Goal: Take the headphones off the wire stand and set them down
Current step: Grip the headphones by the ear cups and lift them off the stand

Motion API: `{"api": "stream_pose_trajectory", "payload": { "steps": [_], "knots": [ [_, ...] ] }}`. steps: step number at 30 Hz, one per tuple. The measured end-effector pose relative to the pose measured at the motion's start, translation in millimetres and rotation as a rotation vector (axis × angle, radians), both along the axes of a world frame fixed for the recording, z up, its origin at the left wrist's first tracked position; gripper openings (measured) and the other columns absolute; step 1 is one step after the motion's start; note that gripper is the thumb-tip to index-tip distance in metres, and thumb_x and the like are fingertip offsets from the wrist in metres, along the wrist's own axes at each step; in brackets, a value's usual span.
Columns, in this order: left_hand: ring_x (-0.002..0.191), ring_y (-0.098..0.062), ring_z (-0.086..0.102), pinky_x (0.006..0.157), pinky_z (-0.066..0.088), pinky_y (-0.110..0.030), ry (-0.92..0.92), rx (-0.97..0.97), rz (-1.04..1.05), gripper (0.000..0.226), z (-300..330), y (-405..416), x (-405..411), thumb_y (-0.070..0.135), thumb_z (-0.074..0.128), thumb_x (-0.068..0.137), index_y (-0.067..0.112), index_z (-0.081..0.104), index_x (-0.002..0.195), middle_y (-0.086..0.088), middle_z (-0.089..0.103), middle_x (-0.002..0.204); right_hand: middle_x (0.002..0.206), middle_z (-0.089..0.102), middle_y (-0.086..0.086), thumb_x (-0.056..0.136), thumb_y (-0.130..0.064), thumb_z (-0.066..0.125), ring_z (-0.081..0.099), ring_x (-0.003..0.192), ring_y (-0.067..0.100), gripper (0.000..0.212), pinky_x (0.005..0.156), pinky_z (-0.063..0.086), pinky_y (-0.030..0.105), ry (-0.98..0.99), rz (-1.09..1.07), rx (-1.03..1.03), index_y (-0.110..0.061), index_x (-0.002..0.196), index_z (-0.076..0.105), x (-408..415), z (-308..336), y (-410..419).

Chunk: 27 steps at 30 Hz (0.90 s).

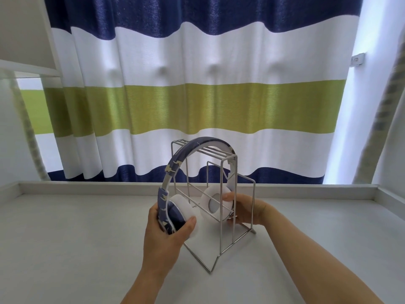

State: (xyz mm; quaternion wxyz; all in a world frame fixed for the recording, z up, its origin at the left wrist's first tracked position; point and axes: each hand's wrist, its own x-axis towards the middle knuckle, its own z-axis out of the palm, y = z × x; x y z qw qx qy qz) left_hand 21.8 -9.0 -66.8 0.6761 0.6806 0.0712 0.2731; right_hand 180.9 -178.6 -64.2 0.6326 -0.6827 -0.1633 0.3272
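- Headphones (190, 154), blue patterned band with white ear pads, straddle the top of the wire stand (219, 207); band arches over the stand's top rungs, looks slightly raised at the left side, contact with the rungs unclear.
- Left hand (166, 233) wraps the left earcup (179, 213): fingers curled behind the cup, thumb pressed on the white pad's lower edge.
- Right hand (245, 209) grips the right earcup (215, 204) from the outer side, thumb over the pad's upper rim, fingers hidden behind the cup and the wires.
- Right earcup sits inside the stand's frame, seen through the wires; left earcup hangs outside it on the left.
- Stand is upright on a white tabletop (76, 238) with a raised rim.
- Striped curtain (197, 84), navy, white and green, hangs behind the table.
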Motion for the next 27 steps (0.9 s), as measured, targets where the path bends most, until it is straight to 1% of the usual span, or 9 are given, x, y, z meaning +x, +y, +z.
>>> {"api": "stream_pose_trajectory", "payload": {
  "steps": [3,6,10,14,16,18,20,23,27],
  "knots": [
    [0.093,-0.019,0.055,0.088,0.050,-0.052,-0.004,0.006,0.010,0.059,0.2,3.9,-1.3,0.013,0.074,0.065,0.027,0.043,0.113,0.014,0.052,0.099,0.079,0.059,0.007,0.054,-0.038,0.075,0.055,0.071,0.017,0.049,0.077,0.048,0.031,-0.046,-0.056,-0.046,-0.015,0.094,0.062,-0.3,5.6,-9.5],
    [0.089,-0.013,0.055,0.084,0.052,-0.049,-0.002,0.000,0.008,0.053,1.2,4.5,-2.3,0.011,0.073,0.066,0.027,0.046,0.109,0.012,0.054,0.097,0.072,0.054,0.004,0.075,-0.028,0.066,0.049,0.064,0.013,0.025,0.068,0.046,0.024,-0.096,-0.117,-0.088,-0.014,0.094,0.058,0.5,13.1,-18.3],
    [0.089,-0.014,0.056,0.080,0.053,-0.046,0.002,-0.005,-0.004,0.050,3.1,6.2,-3.4,0.011,0.072,0.067,0.026,0.048,0.108,0.010,0.055,0.097,0.087,0.056,0.007,0.079,-0.026,0.062,0.051,0.071,0.014,0.037,0.063,0.044,0.023,-0.178,-0.180,-0.132,-0.012,0.112,0.053,3.3,22.6,-26.6],
    [0.089,-0.016,0.055,0.078,0.053,-0.039,0.000,0.024,-0.008,0.048,6.5,7.8,-3.9,0.013,0.073,0.067,0.028,0.048,0.106,0.012,0.055,0.098,0.107,0.058,0.013,0.073,-0.030,0.066,0.052,0.096,0.026,0.032,0.094,0.044,0.040,-0.241,-0.206,-0.105,-0.021,0.103,0.057,9.5,32.5,-36.1],
    [0.089,-0.015,0.056,0.075,0.053,-0.037,-0.013,0.032,-0.021,0.046,10.0,7.3,-4.7,0.012,0.073,0.066,0.028,0.049,0.102,0.012,0.055,0.097,0.111,0.058,0.013,0.072,-0.031,0.066,0.051,0.101,0.027,0.037,0.099,0.041,0.042,-0.256,-0.220,-0.102,-0.020,0.106,0.056,12.1,36.5,-40.1],
    [0.090,-0.016,0.057,0.074,0.054,-0.038,-0.023,0.035,-0.032,0.047,12.9,7.0,-5.7,0.010,0.073,0.066,0.024,0.050,0.105,0.010,0.057,0.097,0.113,0.057,0.012,0.077,-0.026,0.064,0.050,0.103,0.027,0.032,0.100,0.041,0.041,-0.269,-0.238,-0.092,-0.019,0.108,0.056,11.2,41.3,-41.5],
    [0.090,-0.018,0.057,0.074,0.054,-0.038,-0.030,0.035,-0.024,0.050,14.8,7.9,-6.4,0.010,0.073,0.067,0.020,0.049,0.109,0.009,0.057,0.097,0.110,0.057,0.010,0.080,-0.024,0.061,0.049,0.102,0.025,0.023,0.098,0.041,0.040,-0.278,-0.243,-0.080,-0.021,0.102,0.057,10.1,46.0,-41.8],
    [0.090,-0.019,0.057,0.074,0.054,-0.039,-0.044,0.026,-0.016,0.054,18.2,7.3,-6.4,0.009,0.072,0.067,0.019,0.048,0.114,0.008,0.056,0.098,0.101,0.057,0.008,0.079,-0.022,0.062,0.050,0.094,0.021,0.019,0.087,0.042,0.034,-0.297,-0.265,-0.073,-0.021,0.098,0.058,7.0,55.4,-41.1],
    [0.089,-0.018,0.056,0.067,0.054,-0.029,-0.076,0.003,-0.034,0.053,25.7,3.6,-6.7,0.008,0.071,0.068,0.024,0.046,0.112,0.010,0.055,0.098,0.093,0.059,0.005,0.069,-0.025,0.067,0.051,0.085,0.020,0.036,0.072,0.042,0.026,-0.336,-0.285,-0.071,-0.019,0.103,0.059,0.5,72.6,-39.9]
  ]
}}
